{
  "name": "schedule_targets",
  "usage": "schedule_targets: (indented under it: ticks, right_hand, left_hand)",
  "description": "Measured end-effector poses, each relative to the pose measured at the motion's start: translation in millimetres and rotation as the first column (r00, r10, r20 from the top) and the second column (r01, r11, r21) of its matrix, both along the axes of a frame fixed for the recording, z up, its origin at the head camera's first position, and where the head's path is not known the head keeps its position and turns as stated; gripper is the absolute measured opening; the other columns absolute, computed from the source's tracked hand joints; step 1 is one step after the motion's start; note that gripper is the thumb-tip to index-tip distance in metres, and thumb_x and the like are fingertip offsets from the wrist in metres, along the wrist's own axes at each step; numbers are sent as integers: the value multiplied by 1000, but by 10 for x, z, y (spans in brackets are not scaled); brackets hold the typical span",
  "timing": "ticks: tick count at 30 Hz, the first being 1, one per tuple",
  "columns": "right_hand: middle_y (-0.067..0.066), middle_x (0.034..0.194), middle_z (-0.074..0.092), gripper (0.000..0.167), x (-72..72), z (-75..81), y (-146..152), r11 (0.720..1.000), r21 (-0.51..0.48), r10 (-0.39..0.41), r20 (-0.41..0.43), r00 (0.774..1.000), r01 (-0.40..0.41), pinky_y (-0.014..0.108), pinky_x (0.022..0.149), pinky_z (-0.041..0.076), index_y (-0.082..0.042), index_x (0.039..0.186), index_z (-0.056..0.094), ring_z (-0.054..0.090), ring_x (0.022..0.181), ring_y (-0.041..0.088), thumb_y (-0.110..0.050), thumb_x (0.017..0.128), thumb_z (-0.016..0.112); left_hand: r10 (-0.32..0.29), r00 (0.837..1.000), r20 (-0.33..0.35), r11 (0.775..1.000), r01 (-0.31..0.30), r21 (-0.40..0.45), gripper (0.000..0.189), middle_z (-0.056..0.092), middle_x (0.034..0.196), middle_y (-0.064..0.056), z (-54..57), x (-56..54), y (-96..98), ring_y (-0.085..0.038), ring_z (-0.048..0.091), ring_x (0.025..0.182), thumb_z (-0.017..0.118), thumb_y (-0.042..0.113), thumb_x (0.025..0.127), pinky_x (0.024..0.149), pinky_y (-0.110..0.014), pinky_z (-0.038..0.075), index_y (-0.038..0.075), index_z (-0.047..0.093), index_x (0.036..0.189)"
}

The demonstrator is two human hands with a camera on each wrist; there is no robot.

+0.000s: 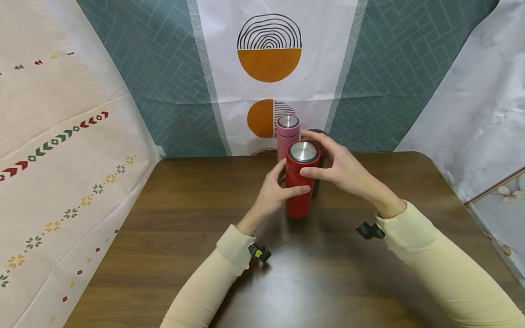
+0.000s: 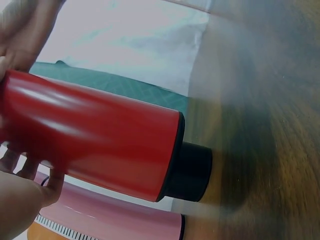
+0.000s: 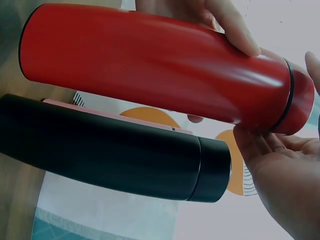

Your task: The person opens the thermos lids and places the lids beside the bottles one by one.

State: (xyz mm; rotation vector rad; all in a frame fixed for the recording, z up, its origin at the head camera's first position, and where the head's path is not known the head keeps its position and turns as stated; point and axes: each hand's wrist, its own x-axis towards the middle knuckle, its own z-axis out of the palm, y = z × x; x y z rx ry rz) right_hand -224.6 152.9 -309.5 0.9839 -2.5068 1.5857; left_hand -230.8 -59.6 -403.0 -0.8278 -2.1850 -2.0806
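Just nearer than the pink flask, I have the red flask: left hand round its body, right hand round its top. Likely rigid, smooth, weighty; best held mid-body.

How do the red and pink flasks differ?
The red flask looks vivid; the pink flask looks paler. The left hand and right hand grip the red flask; neither grips the pink flask. In the head view, the red flask partly hides the pink flask. Both are silver-topped.
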Motion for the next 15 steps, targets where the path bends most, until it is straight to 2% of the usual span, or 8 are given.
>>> schedule_targets:
  ticks: [2, 10, 15]
  right_hand:
    - [7, 154, 48, 76, -1, -2, -10, 1000, -2, -9, -5, 1000, 9, 33, 110, 46, -13, 158, 42, 52, 131, 24, -18, 92, 80]
    - [5, 146, 53, 69, -2, -5, -31, 999, 11, -40, -48, 998, 41, 25, 106, 46, -14, 153, 50, 54, 125, 23, -13, 91, 81]
    - [6, 140, 56, 68, -8, 13, -28, 996, 60, -58, -74, 996, 63, 36, 106, 47, -14, 150, 53, 55, 122, 22, -15, 89, 84]
  left_hand:
    - [-1, 1000, -2, 1000, 1, 0, 71, 59, 142, 1, -3, -4, 5, -22, 58, 127, 81, 25, 89, 109, -48, 48, 23, 48, 152]
    - [9, 1000, -4, 1000, -9, -6, 69, 59, 141, 2, -12, -20, 31, -22, 59, 125, 79, 18, 90, 107, -46, 50, 22, 49, 151]
    - [5, 1000, -10, 1000, -5, -6, 68, 59, 141, 1, -9, -2, 44, -23, 58, 126, 79, 19, 90, 107, -47, 49, 21, 49, 151]
